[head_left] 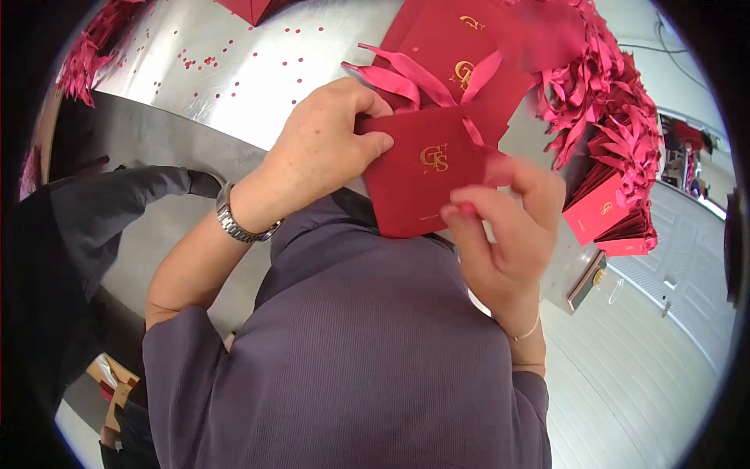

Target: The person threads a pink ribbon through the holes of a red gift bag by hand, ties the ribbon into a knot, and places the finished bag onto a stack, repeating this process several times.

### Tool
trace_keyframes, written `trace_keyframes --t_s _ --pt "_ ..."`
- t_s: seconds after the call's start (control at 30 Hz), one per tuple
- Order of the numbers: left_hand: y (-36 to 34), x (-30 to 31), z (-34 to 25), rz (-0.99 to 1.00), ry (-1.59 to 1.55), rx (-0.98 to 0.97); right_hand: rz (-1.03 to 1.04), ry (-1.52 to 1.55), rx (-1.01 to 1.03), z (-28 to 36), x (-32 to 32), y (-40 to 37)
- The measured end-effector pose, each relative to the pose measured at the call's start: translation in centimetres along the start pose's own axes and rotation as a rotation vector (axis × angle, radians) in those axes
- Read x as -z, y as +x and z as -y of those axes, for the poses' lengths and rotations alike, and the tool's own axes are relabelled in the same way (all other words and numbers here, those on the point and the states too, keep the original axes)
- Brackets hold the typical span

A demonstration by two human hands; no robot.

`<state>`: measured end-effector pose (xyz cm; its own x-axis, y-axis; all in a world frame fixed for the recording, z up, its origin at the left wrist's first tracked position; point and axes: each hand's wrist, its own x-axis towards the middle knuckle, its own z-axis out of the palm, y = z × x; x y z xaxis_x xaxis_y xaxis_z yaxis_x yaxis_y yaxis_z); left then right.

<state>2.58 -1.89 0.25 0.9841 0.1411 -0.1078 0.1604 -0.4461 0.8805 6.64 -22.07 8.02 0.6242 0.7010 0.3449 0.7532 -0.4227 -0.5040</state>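
Observation:
My left hand [332, 137], with a metal watch at the wrist, grips a small red paper bag [410, 184] by its upper left edge, thumb on the front. A gold "GS" style emblem is printed on the bag's face. Pink-red ribbons [418, 74] stick up from its top, and one ribbon [473, 131] comes down over the front toward my right hand [512, 227]. That hand is slightly blurred, its thumb and fingers pinched on the ribbon, with a bit of pink showing at the fingertips [467, 209]. More red bags [445, 35] with gold emblems lie flat just behind.
Small red paper dots [199, 61] are scattered on the metal table [176, 94]. To the right stands a big pile of ribboned red bags [605, 133]. A phone-like dark object [586, 280] lies at the table edge. Another person's dark sleeve [125, 195] is at the left.

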Motion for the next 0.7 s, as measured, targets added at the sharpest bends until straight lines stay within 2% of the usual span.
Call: trace_keyframes --t_s 0.03,0.07,0.13,0.17,0.2,0.27,0.43,0.7 --pt "0.0 0.0 0.0 0.009 -0.012 0.028 -0.091 -0.216 0.107 -0.2 -0.7 0.8" --pt "0.0 -0.1 0.0 0.008 -0.019 0.030 -0.084 -0.218 0.108 -0.8 -1.7 0.8" --pt "0.1 -0.1 0.2 -0.018 -0.007 0.015 0.083 0.146 -0.011 -1.7 -3.6 0.3" --pt "0.0 -0.1 0.2 -0.020 -0.015 0.020 0.167 0.269 -0.251 -1.3 -4.1 0.1" --pt "0.0 -0.1 0.3 -0.022 0.009 -0.009 0.177 0.266 -0.250 -1.1 -4.4 0.2" --pt "0.0 -0.1 0.4 -0.030 0.025 -0.028 0.162 0.345 -0.460 -1.2 -5.1 0.0" --pt "0.1 -0.7 1.3 -0.040 -0.016 -0.129 0.086 0.194 -0.343 -2.2 -6.2 -0.5" --pt "0.0 -0.6 1.2 -0.095 0.020 -0.104 0.064 0.023 -0.280 -2.7 -7.7 0.1"
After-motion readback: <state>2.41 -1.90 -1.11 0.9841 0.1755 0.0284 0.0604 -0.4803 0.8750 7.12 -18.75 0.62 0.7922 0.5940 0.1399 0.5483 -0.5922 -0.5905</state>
